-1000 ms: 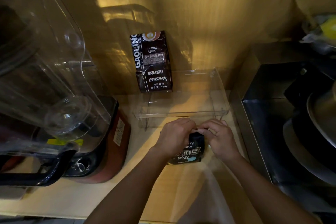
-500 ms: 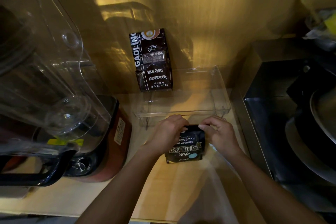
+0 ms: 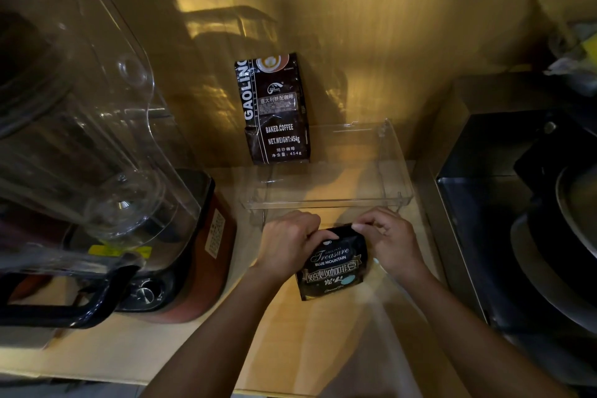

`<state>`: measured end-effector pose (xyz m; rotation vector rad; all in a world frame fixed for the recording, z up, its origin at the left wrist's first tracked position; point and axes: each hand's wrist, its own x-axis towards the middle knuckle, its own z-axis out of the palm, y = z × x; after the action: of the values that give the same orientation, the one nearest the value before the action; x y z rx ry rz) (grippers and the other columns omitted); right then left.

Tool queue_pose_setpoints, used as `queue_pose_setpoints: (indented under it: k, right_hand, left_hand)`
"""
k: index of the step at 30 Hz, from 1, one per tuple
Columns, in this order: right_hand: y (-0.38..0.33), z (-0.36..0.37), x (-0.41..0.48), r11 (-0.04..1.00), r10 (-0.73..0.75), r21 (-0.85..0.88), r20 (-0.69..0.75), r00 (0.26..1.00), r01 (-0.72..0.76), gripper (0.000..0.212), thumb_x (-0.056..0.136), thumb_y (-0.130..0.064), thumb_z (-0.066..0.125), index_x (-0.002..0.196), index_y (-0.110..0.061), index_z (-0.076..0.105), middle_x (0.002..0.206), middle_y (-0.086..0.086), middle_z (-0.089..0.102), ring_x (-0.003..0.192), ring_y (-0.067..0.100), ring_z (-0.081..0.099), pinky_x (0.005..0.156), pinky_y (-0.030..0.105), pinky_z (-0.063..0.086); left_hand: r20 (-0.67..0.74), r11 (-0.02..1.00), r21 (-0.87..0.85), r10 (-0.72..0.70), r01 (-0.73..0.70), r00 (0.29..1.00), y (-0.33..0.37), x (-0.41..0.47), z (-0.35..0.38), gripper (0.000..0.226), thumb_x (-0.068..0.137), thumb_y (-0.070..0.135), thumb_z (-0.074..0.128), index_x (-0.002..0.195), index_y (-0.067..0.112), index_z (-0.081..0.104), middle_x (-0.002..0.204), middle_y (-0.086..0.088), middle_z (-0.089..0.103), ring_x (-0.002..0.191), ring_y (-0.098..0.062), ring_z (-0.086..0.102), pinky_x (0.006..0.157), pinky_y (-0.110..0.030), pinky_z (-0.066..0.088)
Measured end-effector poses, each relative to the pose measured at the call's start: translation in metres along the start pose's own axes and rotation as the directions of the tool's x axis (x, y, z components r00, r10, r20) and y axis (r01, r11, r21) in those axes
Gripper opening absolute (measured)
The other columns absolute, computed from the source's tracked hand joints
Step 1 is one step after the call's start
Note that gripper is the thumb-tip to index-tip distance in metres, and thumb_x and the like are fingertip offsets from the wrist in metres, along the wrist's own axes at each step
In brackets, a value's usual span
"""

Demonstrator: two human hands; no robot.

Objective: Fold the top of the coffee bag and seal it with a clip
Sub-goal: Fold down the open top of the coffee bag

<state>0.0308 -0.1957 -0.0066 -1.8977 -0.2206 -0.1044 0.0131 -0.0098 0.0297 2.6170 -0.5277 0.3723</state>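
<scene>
The small black coffee bag [image 3: 332, 263] stands upright on the pale counter [image 3: 181, 346], printed face toward the camera, its long axis running from its base nearest the person up to its top edge on the far side. The lettering reads right way up — "Treasure Blue Mountain" over a row of white characters.

Both hands meet at the bag's top. The left hand [image 3: 290, 244] curls over the upper left corner, fingers bent down and thumb against the front, gripping the top edge. The right hand [image 3: 389, 241] pinches the upper right corner between thumb and fingertips [image 3: 363, 227]; the rest of the bag hangs below and between the two hands, its lower half uncovered. How far the top is folded cannot be told — the fingers hide it.

Just beyond the knuckles stands a clear acrylic shelf [image 3: 326, 202]. Farther beyond the hands, a taller dark bag [image 3: 274, 110] marked "GAOLING" leans against the wall. Well left of the left hand is a blender [image 3: 97, 152] with a clear jug; right of the right hand, a dark metal cooktop [image 3: 504, 210].
</scene>
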Motion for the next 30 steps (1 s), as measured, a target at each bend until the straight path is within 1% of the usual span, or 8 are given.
queue_pose_setpoints:
  k: [4, 6, 11, 20, 25, 26, 28, 30]
  right_hand:
    - [0.005, -0.002, -0.001, 1.000, 0.026, -0.002, -0.027, 0.999, -0.026, 0.019, 0.073, -0.003, 0.066, 0.066, -0.021, 0.062, 0.070, -0.011, 0.059, 0.075, 0.008, 0.054, 0.073, 0.036, 0.043]
    - [0.006, -0.002, -0.001, 1.000, 0.020, -0.015, -0.027, 0.999, -0.020, 0.022, 0.074, -0.003, 0.065, 0.065, -0.023, 0.061, 0.069, -0.012, 0.059, 0.075, 0.009, 0.054, 0.073, 0.037, 0.042]
    - [0.005, 0.000, -0.001, 0.998, 0.064, 0.004, -0.030, 0.998, -0.064, 0.032, 0.074, -0.006, 0.065, 0.061, -0.034, 0.059, 0.069, -0.010, 0.059, 0.074, 0.005, 0.053, 0.069, 0.033, 0.042]
    - [0.000, 0.000, 0.002, 0.994, 0.100, 0.037, -0.027, 0.995, -0.099, 0.032, 0.075, -0.005, 0.065, 0.060, -0.032, 0.059, 0.071, -0.009, 0.058, 0.068, -0.002, 0.052, 0.066, 0.028, 0.041]
    - [-0.008, -0.003, 0.006, 0.986, 0.161, 0.052, -0.001, 0.987, -0.161, 0.026, 0.077, -0.006, 0.065, 0.063, -0.028, 0.062, 0.073, -0.004, 0.059, 0.073, 0.013, 0.054, 0.068, 0.031, 0.042]
    - [-0.010, -0.003, 0.007, 0.992, 0.122, -0.003, 0.011, 0.992, -0.122, 0.022, 0.077, -0.006, 0.065, 0.066, -0.025, 0.063, 0.074, -0.004, 0.060, 0.075, 0.014, 0.054, 0.071, 0.032, 0.042]
    - [-0.018, -0.002, 0.008, 0.964, -0.087, -0.248, 0.033, 0.996, 0.093, 0.009, 0.077, -0.007, 0.065, 0.074, -0.016, 0.065, 0.076, -0.001, 0.062, 0.079, 0.020, 0.056, 0.076, 0.036, 0.038]
    - [-0.028, 0.004, 0.009, 0.819, -0.305, -0.470, 0.127, 0.944, 0.328, 0.003, 0.078, -0.012, 0.063, 0.078, -0.011, 0.066, 0.080, 0.004, 0.065, 0.079, 0.026, 0.058, 0.076, 0.036, 0.033]
  left_hand:
    - [0.094, 0.995, -0.096, -0.013, 0.022, 0.996, -0.013, -0.006, -0.004, 0.007, 0.087, 0.016, 0.059, 0.084, 0.010, 0.060, 0.079, -0.007, 0.065, 0.074, -0.021, 0.058, 0.064, -0.032, 0.046]
    - [0.074, 0.987, -0.148, -0.059, 0.069, 0.996, -0.016, -0.011, -0.006, 0.005, 0.087, 0.010, 0.058, 0.086, 0.006, 0.063, 0.082, -0.009, 0.065, 0.079, -0.023, 0.058, 0.069, -0.037, 0.048]
    - [-0.010, 0.977, -0.110, -0.183, 0.181, 0.983, -0.012, -0.013, -0.004, 0.016, 0.083, 0.013, 0.064, 0.070, 0.005, 0.058, 0.072, -0.010, 0.063, 0.070, -0.025, 0.056, 0.061, -0.040, 0.048]
    - [-0.042, 0.956, -0.049, -0.292, 0.290, 0.956, -0.016, -0.012, -0.008, 0.035, 0.077, 0.034, 0.069, 0.062, 0.013, 0.046, 0.065, -0.007, 0.059, 0.058, -0.019, 0.049, 0.050, -0.029, 0.037]
    - [0.040, 0.953, -0.183, -0.239, 0.242, 0.970, -0.023, -0.015, -0.019, 0.011, 0.087, 0.009, 0.058, 0.081, 0.000, 0.061, 0.078, -0.014, 0.066, 0.071, -0.027, 0.058, 0.065, -0.044, 0.050]
    - [0.042, 0.955, -0.187, -0.227, 0.231, 0.973, -0.025, -0.017, -0.020, 0.010, 0.088, 0.006, 0.056, 0.083, 0.000, 0.062, 0.079, -0.015, 0.066, 0.071, -0.028, 0.058, 0.065, -0.045, 0.050]
    - [0.025, 0.961, -0.180, -0.208, 0.209, 0.978, -0.026, -0.019, -0.021, 0.009, 0.088, 0.004, 0.055, 0.084, -0.001, 0.062, 0.079, -0.015, 0.065, 0.072, -0.028, 0.058, 0.065, -0.044, 0.049]
    - [0.004, 0.968, -0.165, -0.193, 0.191, 0.981, -0.024, -0.021, -0.018, 0.009, 0.088, 0.003, 0.054, 0.083, -0.001, 0.061, 0.081, -0.015, 0.065, 0.075, -0.028, 0.058, 0.066, -0.042, 0.048]
